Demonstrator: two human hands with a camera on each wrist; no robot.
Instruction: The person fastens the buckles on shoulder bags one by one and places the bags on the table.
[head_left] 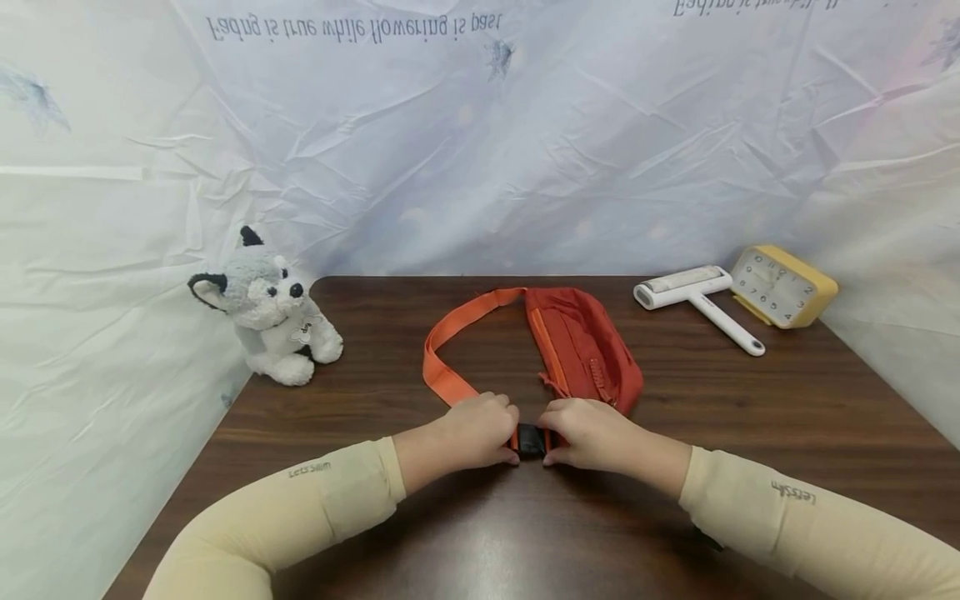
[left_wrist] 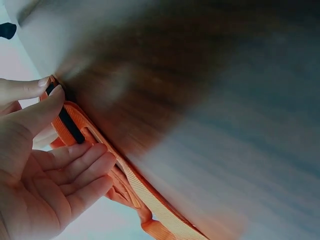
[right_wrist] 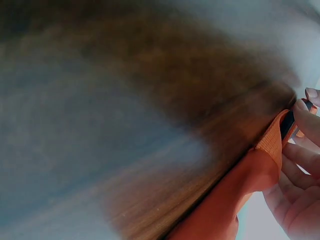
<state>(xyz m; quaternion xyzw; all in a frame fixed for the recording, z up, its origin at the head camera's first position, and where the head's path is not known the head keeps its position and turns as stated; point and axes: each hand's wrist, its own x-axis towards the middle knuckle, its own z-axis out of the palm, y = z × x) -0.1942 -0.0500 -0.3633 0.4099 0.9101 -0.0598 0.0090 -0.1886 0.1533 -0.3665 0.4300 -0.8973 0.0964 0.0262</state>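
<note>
A red waist bag [head_left: 581, 346] lies on the dark wooden table, its orange strap [head_left: 450, 333] looping out to the left and back toward the front. Both hands meet at the black buckle [head_left: 531, 439] near the table's front. My left hand [head_left: 476, 429] pinches the buckle's left end where the strap joins, thumb below and fingers above. From the other side my right hand [head_left: 592, 435] pinches its right end, close to the bag's lower corner. In the left wrist view, the black buckle piece [left_wrist: 71, 125] shows between thumb and fingers, with the orange webbing running past.
At the left sits a grey and white plush dog [head_left: 273, 308]. A white lint roller [head_left: 701, 304] lies at the back right, against a yellow alarm clock [head_left: 783, 286]. Printed cloth [head_left: 480, 150] hangs behind the table [head_left: 375, 333] and along both sides.
</note>
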